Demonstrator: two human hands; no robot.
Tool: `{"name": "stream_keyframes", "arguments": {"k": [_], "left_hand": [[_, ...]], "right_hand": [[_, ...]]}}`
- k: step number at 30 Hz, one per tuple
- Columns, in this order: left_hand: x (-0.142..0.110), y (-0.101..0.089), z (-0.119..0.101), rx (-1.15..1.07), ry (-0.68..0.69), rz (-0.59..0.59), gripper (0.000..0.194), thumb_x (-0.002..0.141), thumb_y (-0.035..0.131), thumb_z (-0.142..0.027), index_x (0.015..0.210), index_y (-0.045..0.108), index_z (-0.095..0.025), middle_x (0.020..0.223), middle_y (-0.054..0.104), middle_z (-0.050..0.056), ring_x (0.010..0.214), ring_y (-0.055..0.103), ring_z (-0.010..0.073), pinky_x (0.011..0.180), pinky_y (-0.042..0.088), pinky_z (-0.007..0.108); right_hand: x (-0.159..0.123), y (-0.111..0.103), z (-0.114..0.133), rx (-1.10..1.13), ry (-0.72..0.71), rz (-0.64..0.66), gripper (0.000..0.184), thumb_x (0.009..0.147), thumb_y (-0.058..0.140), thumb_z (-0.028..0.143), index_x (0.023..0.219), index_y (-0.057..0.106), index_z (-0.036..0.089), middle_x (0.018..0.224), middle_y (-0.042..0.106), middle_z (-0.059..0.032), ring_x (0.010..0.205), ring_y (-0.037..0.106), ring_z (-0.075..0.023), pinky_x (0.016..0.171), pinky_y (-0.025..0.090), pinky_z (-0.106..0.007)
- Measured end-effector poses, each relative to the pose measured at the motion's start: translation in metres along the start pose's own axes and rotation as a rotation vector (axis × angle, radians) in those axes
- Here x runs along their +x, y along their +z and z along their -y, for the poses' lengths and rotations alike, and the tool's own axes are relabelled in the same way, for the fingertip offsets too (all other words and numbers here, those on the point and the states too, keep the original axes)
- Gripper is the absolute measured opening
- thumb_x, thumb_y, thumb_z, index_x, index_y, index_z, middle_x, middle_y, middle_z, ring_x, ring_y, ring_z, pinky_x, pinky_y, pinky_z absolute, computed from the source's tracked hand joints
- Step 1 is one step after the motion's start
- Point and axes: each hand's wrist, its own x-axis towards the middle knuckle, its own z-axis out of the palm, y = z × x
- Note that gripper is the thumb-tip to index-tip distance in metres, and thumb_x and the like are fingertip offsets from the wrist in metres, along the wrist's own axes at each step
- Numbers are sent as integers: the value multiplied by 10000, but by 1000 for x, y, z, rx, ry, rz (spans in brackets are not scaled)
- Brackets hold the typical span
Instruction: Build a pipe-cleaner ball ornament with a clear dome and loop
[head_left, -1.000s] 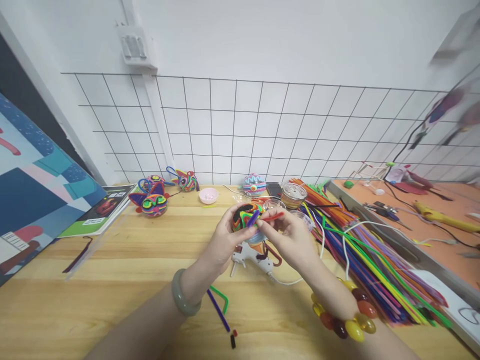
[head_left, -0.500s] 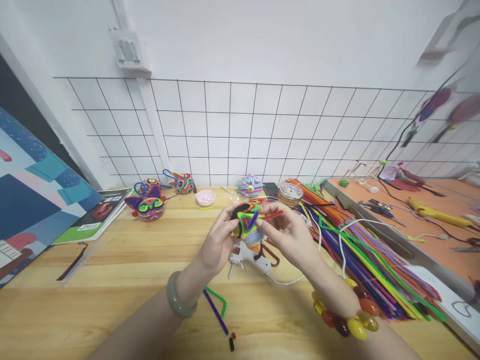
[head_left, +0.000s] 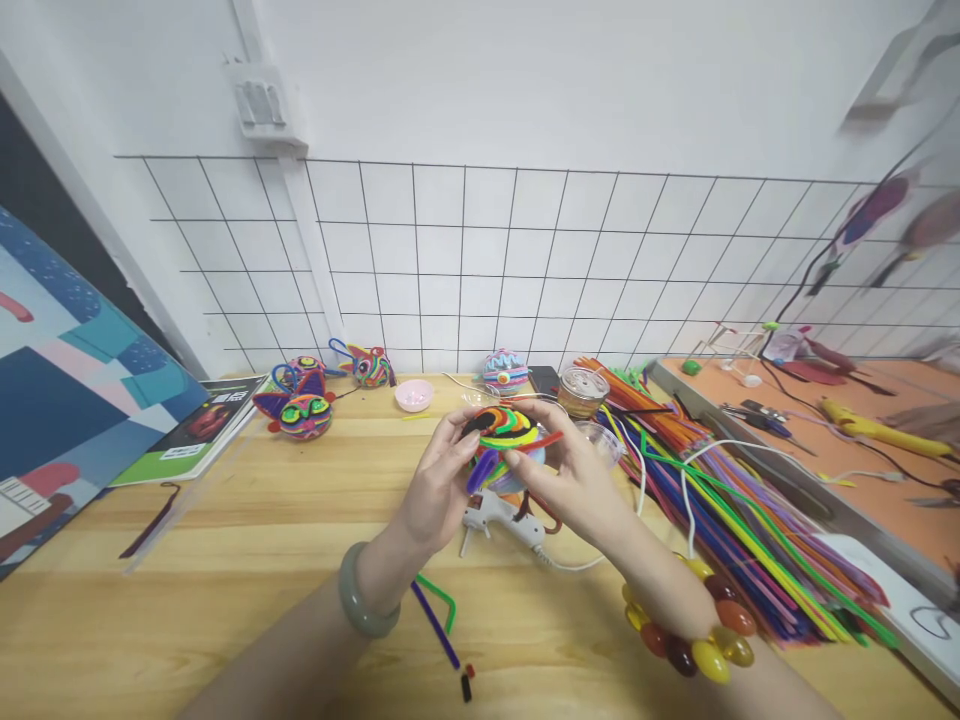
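A round pipe-cleaner ornament (head_left: 504, 428), striped in black, orange, green and yellow, is held up over the table between both hands. My left hand (head_left: 442, 480) grips its left side, thumb near a purple pipe-cleaner end that sticks out at the front. On the other side my right hand (head_left: 574, 475) pinches it, close to a red pipe-cleaner end pointing right. My fingers hide part of the ball. Just below lies a white glue gun (head_left: 504, 520) with its cord. Nearer to me are a bent green pipe cleaner (head_left: 442, 598) and a purple pipe cleaner (head_left: 435, 625).
Finished colourful ornaments (head_left: 304, 412) stand at the back left beside a magazine (head_left: 199, 430). A pink bowl (head_left: 414, 396), a striped ball (head_left: 505, 370) and a glass jar (head_left: 583, 390) line the back. Many pipe cleaners (head_left: 742, 540) lie right, before an orange tray (head_left: 810, 420) of tools.
The ornament has been turned in my hands, so its black and orange swirl now faces up. The purple end has swung from pointing up to pointing down towards me.
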Motion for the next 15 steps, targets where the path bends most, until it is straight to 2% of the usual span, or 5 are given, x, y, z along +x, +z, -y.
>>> {"name": "stream_keyframes", "arguments": {"k": [4,10,15], "left_hand": [[0,-1,1,-2,-10,11,312,754,663,-248,1054,581,-226,1196,604,47,1128,559,212,873,466,284],[0,0,1,49,-29,23,312,763,660,-257,1064,580,-242,1216,603,45,1100,581,205,855,479,283],[5,-7,-16,226,-82,96,298,799,641,-341,1078,616,-240,1172,638,63,1107,578,222,883,470,309]], "right_hand": [[0,1,-7,49,-13,26,452,813,615,277,1248,496,233,1258,581,-75,1138,564,-234,986,442,-401],[0,0,-2,-44,-70,4,423,784,631,227,1200,553,228,1204,621,-66,1121,571,-227,978,443,-390],[1,0,-5,-64,-53,-14,437,783,629,260,1208,543,205,1215,617,-83,1109,582,-233,969,457,-396]]}}
